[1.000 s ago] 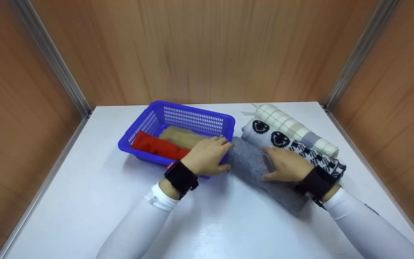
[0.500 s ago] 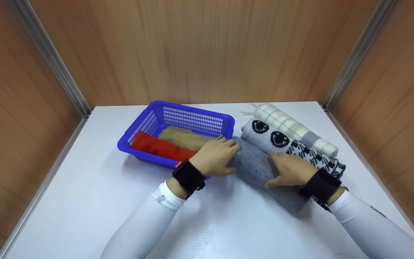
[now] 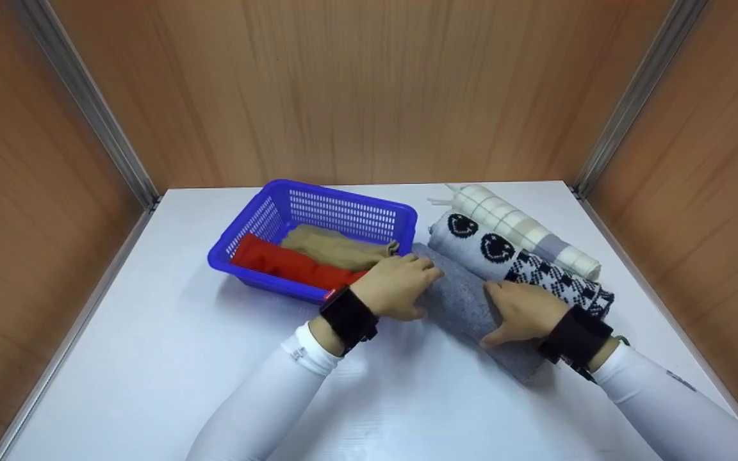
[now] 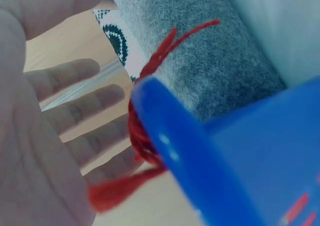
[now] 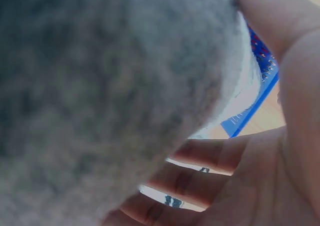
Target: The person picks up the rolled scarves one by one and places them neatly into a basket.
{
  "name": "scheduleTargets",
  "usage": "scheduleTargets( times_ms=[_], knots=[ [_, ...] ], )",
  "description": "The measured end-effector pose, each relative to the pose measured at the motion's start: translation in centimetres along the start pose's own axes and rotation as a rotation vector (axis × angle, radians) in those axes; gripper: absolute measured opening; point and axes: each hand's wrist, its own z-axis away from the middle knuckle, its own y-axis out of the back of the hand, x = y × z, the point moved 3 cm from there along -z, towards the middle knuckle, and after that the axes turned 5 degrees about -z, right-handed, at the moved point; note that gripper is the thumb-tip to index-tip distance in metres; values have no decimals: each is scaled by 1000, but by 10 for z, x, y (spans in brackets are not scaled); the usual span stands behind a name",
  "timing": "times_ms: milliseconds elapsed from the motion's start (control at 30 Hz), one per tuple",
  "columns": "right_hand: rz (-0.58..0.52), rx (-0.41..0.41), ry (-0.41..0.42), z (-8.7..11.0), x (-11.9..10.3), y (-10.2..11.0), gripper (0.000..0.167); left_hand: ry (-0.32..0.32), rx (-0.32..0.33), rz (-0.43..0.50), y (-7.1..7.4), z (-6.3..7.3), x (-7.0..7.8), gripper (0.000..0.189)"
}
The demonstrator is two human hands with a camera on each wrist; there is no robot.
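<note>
A rolled grey scarf (image 3: 462, 301) lies slantwise on the white table, right of a blue plastic basket (image 3: 343, 195). My right hand (image 3: 526, 310) grips its near half. The thumb is on the front side and the fingers curl round the back, as the right wrist view shows. My left hand (image 3: 398, 285) hovers over the basket's near right corner with fingers extended toward the scarf's far end. In the left wrist view nothing is between those fingers. In the basket lie a rolled red scarf (image 3: 286, 264) with a fringe, partly behind my left hand, and a tan roll (image 3: 337, 246).
Right of the grey scarf lie a roll with black smiley faces and checks (image 3: 497, 248) and a cream plaid fringed roll (image 3: 516, 224). Wood-grain panels (image 3: 362, 89) with metal corner posts enclose the white table (image 3: 151, 358) at the back and sides.
Both hands have shifted a little right and nearer; the left has moved off the basket's corner toward the grey scarf. The right has slid along the scarf, which has hardly moved.
</note>
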Motion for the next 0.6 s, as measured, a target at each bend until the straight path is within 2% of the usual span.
scheduleTargets(
  times_ms=[400,600],
  knots=[
    [6,-63,-28,2,1,-3,123,-3,-96,-7,0,-18,11,72],
    [-20,-68,-38,1,2,-7,117,-1,-138,-19,1,-26,15,73]
  ],
)
